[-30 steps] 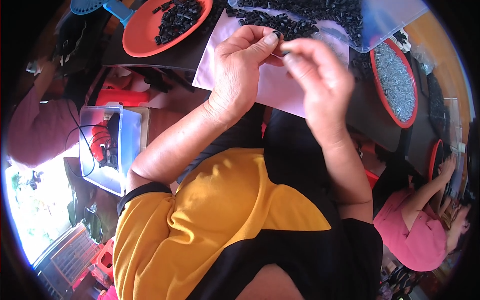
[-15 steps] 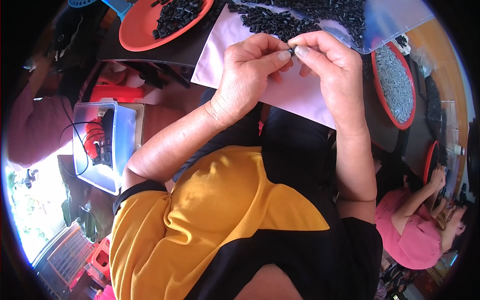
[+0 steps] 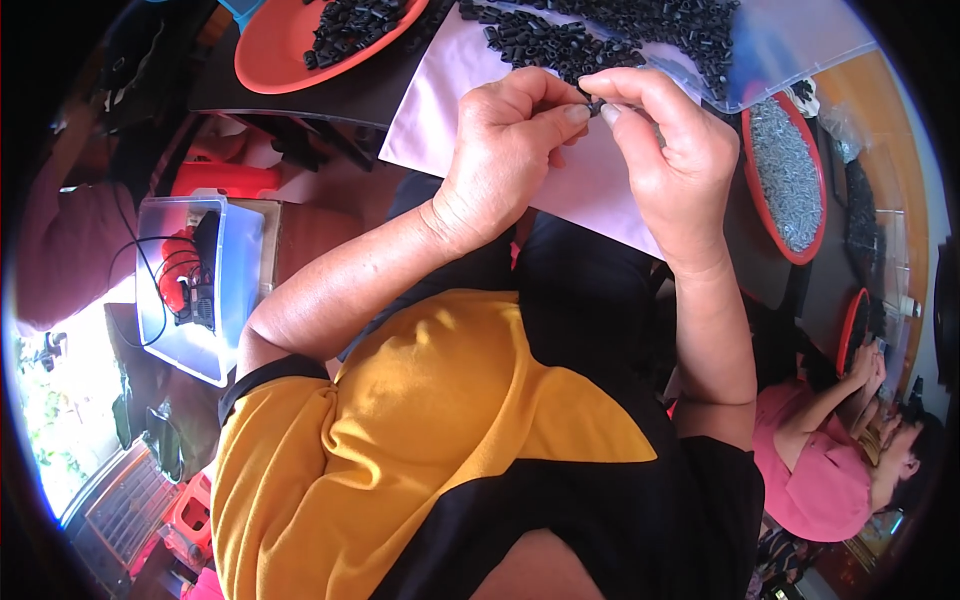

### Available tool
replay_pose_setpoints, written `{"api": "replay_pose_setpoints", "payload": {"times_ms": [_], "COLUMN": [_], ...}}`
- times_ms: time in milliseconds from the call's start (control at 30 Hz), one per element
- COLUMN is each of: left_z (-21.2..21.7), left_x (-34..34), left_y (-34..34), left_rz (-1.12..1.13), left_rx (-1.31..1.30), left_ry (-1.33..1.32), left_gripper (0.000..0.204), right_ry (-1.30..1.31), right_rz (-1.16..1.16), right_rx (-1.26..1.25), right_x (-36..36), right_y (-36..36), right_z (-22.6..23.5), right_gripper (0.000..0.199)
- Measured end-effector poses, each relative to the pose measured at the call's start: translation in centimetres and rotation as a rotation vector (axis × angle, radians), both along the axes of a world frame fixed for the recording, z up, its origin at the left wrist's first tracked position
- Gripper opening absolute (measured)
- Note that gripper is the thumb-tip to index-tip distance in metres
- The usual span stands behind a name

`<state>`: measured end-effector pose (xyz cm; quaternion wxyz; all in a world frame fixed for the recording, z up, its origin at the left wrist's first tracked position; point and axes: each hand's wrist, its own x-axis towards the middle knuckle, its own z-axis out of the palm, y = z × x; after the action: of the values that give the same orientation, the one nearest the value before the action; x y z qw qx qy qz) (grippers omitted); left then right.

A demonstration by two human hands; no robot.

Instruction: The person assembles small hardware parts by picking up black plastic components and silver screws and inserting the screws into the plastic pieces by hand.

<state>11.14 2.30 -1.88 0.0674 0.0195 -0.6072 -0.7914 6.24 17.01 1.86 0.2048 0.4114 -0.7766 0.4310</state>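
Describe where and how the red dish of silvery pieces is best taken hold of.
Probably by the near rim of the red dish, reached from the person's side by the right hand, the closer one. That raised edge stands bare around the silvery pieces, so thumb and fingers could pinch it; the clear bin crowds the far end.

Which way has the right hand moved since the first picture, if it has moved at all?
Yes: the right hand has moved rightward, closer to the red bowl of silvery screws.
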Motion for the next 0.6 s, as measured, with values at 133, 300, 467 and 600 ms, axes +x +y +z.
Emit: {"api": "replay_pose_setpoints", "payload": {"times_ms": [133, 300, 467, 600], "left_z": [0.1, -0.4, -2.0, -0.5], "left_x": [0.1, 0.0, -0.3, -0.1], "left_y": [0.2, 0.7, 0.7, 0.8], "left_rz": [0.011, 0.039, 0.132, 0.084], "left_rx": [-0.006, -0.028, -0.197, -0.032], "left_ry": [0.006, 0.036, 0.265, 0.059], "left_gripper": [0.006, 0.004, 0.001, 0.002], "right_ry": [0.004, 0.179, 0.345, 0.288], "right_rz": [-0.009, -0.004, -0.045, -0.035], "right_rx": [0.059, 0.166, 0.541, 0.187], "right_x": [0.0, -0.3, 0.8, -0.8], "right_y": [-0.1, -0.5, -0.9, -0.9], "right_z": [0.2, 0.8, 1.8, 0.0], "right_gripper": [0.029, 0.022, 0.034, 0.019]}}
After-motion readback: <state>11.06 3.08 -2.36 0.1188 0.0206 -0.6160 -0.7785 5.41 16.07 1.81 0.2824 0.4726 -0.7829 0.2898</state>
